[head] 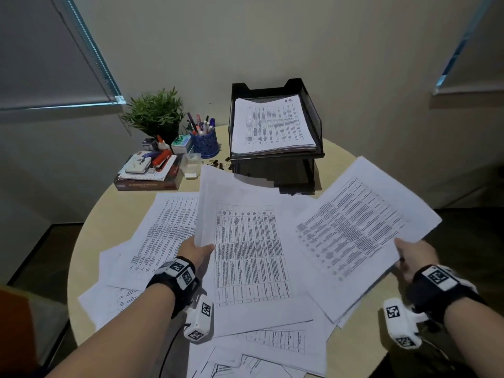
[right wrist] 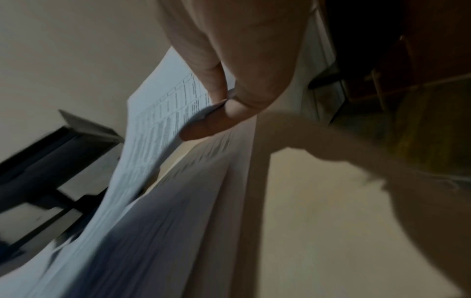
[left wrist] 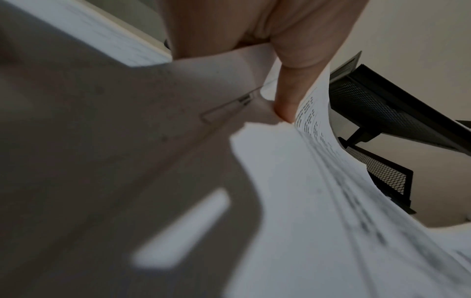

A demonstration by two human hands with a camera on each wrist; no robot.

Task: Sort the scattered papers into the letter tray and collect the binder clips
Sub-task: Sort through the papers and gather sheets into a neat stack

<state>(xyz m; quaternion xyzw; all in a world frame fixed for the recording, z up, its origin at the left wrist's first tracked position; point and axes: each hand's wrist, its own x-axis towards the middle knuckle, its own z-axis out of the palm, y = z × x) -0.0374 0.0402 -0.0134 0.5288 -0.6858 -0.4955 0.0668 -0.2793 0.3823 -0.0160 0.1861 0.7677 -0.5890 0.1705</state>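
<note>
Printed sheets lie scattered over the round table. My left hand pinches the left edge of a table-printed sheet, lifting that edge; the left wrist view shows thumb and fingers clamped on the paper. My right hand pinches the near corner of another printed sheet, held above the table; its fingers grip the paper. The black mesh letter tray at the back holds a paper stack. Small black binder clips lie left of the tray.
A potted plant, a blue pen cup, a clear small box and a pile with a stapler on a book stand at the back left. More sheets overlap at the near edge. The wall is close behind.
</note>
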